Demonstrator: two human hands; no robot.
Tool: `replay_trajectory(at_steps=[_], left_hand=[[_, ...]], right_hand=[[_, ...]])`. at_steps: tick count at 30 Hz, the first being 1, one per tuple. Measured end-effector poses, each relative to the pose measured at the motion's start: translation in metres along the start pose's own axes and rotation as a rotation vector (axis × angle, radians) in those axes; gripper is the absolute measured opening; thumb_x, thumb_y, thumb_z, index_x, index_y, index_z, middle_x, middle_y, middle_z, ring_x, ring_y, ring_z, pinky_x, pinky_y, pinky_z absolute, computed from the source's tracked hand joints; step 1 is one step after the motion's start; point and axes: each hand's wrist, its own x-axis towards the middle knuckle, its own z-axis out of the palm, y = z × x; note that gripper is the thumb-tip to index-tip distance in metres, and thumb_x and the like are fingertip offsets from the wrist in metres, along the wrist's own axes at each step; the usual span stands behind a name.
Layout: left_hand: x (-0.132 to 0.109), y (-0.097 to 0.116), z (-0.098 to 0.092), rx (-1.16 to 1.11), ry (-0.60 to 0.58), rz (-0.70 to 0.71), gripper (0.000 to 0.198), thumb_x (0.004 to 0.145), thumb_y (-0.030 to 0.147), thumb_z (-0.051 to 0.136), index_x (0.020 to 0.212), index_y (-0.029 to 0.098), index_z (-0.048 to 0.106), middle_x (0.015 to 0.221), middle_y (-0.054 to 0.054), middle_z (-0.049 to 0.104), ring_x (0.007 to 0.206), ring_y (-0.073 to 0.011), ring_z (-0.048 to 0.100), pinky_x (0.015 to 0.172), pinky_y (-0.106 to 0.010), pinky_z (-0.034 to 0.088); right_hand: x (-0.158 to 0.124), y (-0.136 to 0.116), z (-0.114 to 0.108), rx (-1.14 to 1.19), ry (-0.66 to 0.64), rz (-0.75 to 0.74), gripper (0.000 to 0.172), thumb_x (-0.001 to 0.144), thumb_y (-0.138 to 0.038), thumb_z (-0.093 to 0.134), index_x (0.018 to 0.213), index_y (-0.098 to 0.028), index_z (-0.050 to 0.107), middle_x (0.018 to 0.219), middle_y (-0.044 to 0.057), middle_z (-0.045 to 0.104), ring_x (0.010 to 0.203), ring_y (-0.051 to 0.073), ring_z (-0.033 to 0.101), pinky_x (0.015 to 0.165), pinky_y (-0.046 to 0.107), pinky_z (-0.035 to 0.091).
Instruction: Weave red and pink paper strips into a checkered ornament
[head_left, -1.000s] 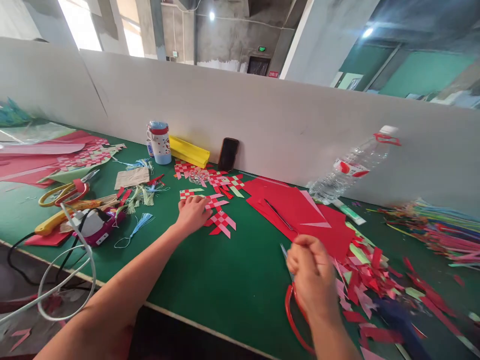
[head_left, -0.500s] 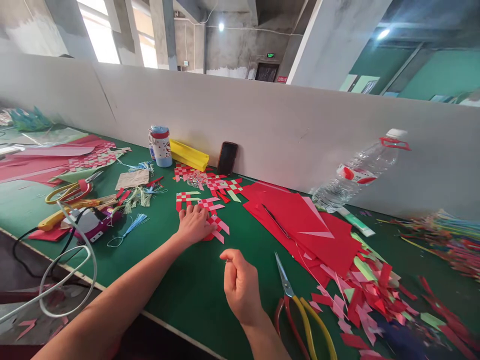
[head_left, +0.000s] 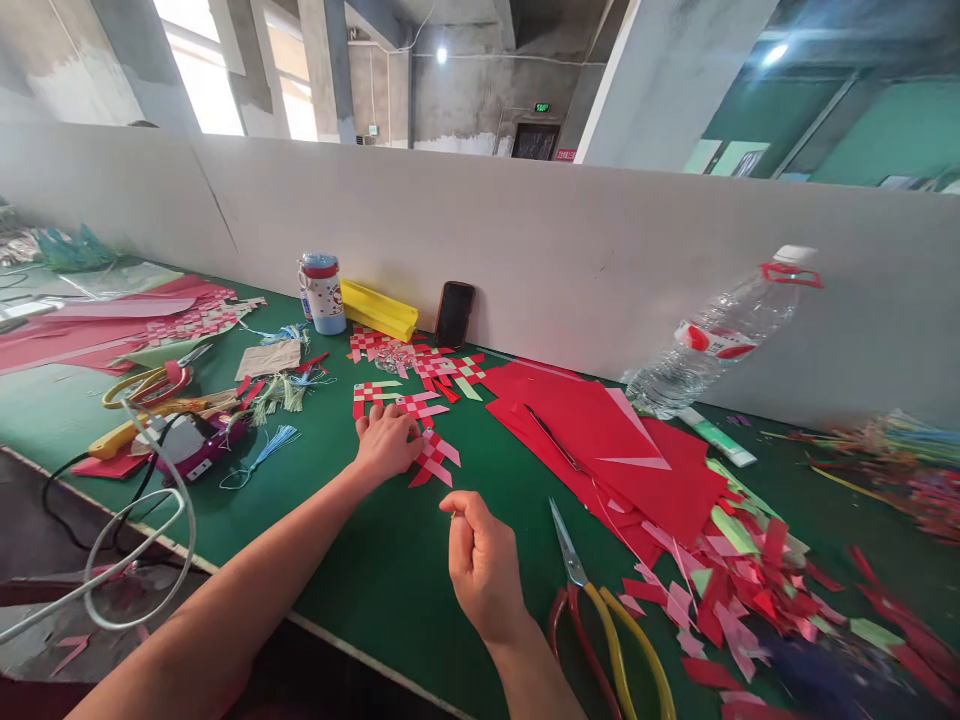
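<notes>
My left hand (head_left: 388, 441) rests palm down over small woven paper pieces, fingertips at the edge of a pink-and-red piece (head_left: 420, 404). Its fingers are slightly bent and spread. Just right of it lies another woven piece (head_left: 436, 458) with pink strips. A green-and-red woven piece (head_left: 373, 394) sits beyond the fingertips. My right hand (head_left: 482, 560) is closed over the green table, thumb and index finger pinched together; what they hold is too small to make out. Scissors with red and yellow handles (head_left: 581, 585) lie open to its right.
Red paper sheets (head_left: 600, 440) carry tweezers (head_left: 553, 437). A clear bottle (head_left: 716, 345) leans on the partition. Paper scraps (head_left: 750, 590) lie right. Behind are a phone (head_left: 454, 315), yellow holder (head_left: 379, 310) and cup (head_left: 324, 293). Tassels (head_left: 274, 447) and a power strip (head_left: 195, 445) lie left.
My left hand has lifted and shifted slightly, uncovering more of the woven piece beside it. My right hand has barely moved. The view has tilted a little.
</notes>
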Motion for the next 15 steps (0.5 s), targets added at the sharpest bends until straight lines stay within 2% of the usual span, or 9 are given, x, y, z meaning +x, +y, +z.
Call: replay_trajectory(at_steps=[6, 10, 13, 15], left_hand=[[0.022, -0.017, -0.013, 0.021, 0.041, -0.138, 0.028, 0.086, 0.045, 0.049, 0.089, 0.028, 0.07, 0.123, -0.006, 0.058, 0.12, -0.0322, 0.041, 0.093, -0.047, 0.036], [0.037, -0.032, -0.014, 0.074, -0.015, -0.178, 0.029, 0.086, 0.045, 0.05, 0.088, 0.025, 0.07, 0.119, -0.011, 0.059, 0.119, -0.0356, 0.043, 0.092, -0.05, 0.037], [0.045, -0.036, -0.016, 0.105, -0.057, -0.158, 0.035, 0.088, 0.049, 0.052, 0.107, 0.023, 0.066, 0.124, -0.014, 0.057, 0.122, -0.0363, 0.044, 0.094, -0.053, 0.038], [0.051, -0.036, -0.019, 0.119, -0.076, -0.12, 0.041, 0.09, 0.047, 0.054, 0.123, 0.022, 0.058, 0.13, -0.013, 0.054, 0.123, -0.0334, 0.046, 0.096, -0.053, 0.041]], right_hand=[[-0.001, 0.004, 0.003, 0.011, -0.011, 0.001, 0.022, 0.088, -0.01, 0.035, 0.091, -0.022, 0.052, 0.062, -0.005, 0.049, 0.047, 0.01, 0.041, 0.043, 0.023, 0.027], [-0.001, 0.006, 0.004, 0.015, -0.018, 0.011, 0.022, 0.089, -0.01, 0.034, 0.092, -0.022, 0.052, 0.063, -0.005, 0.048, 0.047, 0.01, 0.04, 0.042, 0.023, 0.026], [-0.002, 0.007, 0.004, 0.023, -0.032, 0.018, 0.021, 0.089, -0.01, 0.035, 0.092, -0.023, 0.052, 0.062, -0.005, 0.046, 0.046, 0.01, 0.038, 0.042, 0.023, 0.026], [-0.002, 0.008, 0.004, 0.027, -0.045, 0.023, 0.021, 0.088, -0.01, 0.035, 0.091, -0.023, 0.051, 0.06, -0.006, 0.044, 0.046, 0.01, 0.037, 0.042, 0.023, 0.026]])
